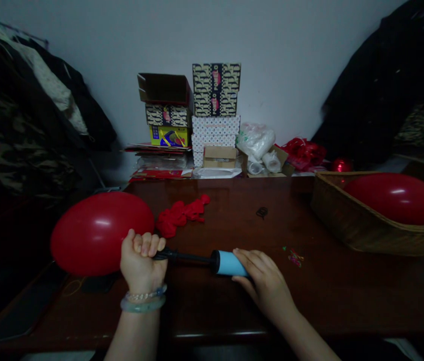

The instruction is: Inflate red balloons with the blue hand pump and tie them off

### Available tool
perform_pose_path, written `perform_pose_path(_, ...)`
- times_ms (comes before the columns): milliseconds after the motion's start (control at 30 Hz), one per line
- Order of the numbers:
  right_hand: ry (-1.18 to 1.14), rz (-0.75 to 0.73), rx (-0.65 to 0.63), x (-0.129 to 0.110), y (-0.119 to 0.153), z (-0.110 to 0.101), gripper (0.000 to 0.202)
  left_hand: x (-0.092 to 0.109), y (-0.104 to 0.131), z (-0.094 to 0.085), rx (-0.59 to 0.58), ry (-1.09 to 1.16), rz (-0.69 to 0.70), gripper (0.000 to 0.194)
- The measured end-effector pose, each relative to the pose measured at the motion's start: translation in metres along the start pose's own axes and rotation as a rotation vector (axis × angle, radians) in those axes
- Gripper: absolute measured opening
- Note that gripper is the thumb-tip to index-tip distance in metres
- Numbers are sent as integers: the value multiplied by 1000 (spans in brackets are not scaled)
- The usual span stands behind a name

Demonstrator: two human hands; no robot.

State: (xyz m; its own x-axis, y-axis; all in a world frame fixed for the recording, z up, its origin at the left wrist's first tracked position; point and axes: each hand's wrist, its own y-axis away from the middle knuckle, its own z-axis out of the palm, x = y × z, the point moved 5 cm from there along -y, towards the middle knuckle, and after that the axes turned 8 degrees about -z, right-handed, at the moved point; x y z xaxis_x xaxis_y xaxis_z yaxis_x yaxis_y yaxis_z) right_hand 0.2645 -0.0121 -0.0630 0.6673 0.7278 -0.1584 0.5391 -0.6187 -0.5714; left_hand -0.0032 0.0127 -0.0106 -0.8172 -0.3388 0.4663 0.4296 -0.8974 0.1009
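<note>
An inflated red balloon [101, 233] is at the left, touching my left hand [142, 258]. The fingers of that hand are closed round the black end of a hand pump, next to the balloon; the balloon's neck is hidden in the fist. The pump [229, 263] lies level above the table, its black rod showing between my hands and its light blue barrel to the right. My right hand [262, 281] is wrapped round the barrel's right end. Behind my left hand lies a heap of deflated red balloons [181, 214].
A woven basket [337, 230] holding another red balloon [392, 198] stands on the brown table [234, 220] at the right. Small coloured bits [295, 257] and a black item [262, 212] lie mid-table. Stacked boxes [215, 90] and plastic bags [257, 140] line the wall.
</note>
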Motion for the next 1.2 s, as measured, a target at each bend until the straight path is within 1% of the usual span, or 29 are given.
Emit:
perform_pose_path(100, 2, -7, 7, 2, 2, 0, 49, 1, -2, -3, -8, 19, -5, 45)
perform_pose_path(200, 6, -2, 9, 0, 3, 0, 49, -7, 0, -3, -21, 23, -25, 45)
perform_pose_path(300, -3, 9, 7, -4, 2, 0, 49, -20, 4, -1, -21, 8, -50, 45)
perform_pose_path(533, -68, 41, 25, -18, 0, 1, 49, -58, 19, 9, -23, -41, -111, 47)
perform_pose_path(600, -74, 51, 30, -22, 0, 2, 49, -64, 23, 11, -23, -63, -126, 47)
perform_pose_path(667, -70, 52, 36, -25, -1, 2, 49, -67, 25, 11, -22, -77, -132, 48)
perform_pose_path(800, -72, 44, 24, -27, -4, 2, 50, -58, 23, 13, -28, -86, -103, 48)
perform_pose_path(933, -66, 37, 7, -20, -5, 2, 52, -38, 17, 12, -28, -89, -72, 48)
perform_pose_path(1100, -13, 12, 12, -7, -3, 0, 49, -12, 4, 2, 3, -21, -35, 45)
perform_pose_path(1200, -3, 7, 1, -3, -1, 0, 49, -5, -1, -4, 20, 8, -15, 44)
